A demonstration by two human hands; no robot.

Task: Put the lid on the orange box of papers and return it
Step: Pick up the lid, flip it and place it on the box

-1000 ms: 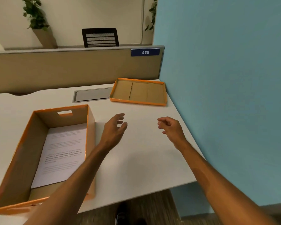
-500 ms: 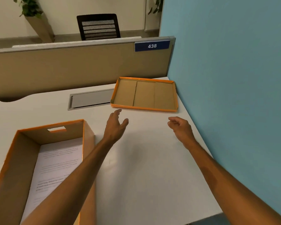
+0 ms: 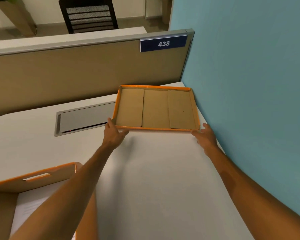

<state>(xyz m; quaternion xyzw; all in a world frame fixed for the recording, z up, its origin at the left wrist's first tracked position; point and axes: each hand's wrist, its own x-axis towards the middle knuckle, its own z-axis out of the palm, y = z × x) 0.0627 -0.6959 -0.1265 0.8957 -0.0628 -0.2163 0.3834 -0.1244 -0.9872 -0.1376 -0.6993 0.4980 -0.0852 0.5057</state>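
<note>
Lid (image 3: pixel 155 109) lies upside down at the far right corner of the bench (image 3: pixel 159 179), orange rim up, brown cardboard flaps showing inside. Its right side sits just beside the blue wall (image 3: pixel 249 84).

Left hand (image 3: pixel 113 134) at the lid's near left corner, fingers against the rim, thumb spread; open, not clamped. Right hand (image 3: pixel 205 137) at the near right corner, fingers spread and touching the rim; whether it grips, cannot tell.

Orange box (image 3: pixel 33 181) at the near left edge, open, white papers (image 3: pixel 27 207) inside, partly hidden by the left forearm.

Grey cable hatch (image 3: pixel 85 118) set in the bench, left of the lid. Tan partition (image 3: pixel 76 75) behind carries a blue plate (image 3: pixel 163 43) reading "438". Black chair (image 3: pixel 88 14) beyond it.
</note>
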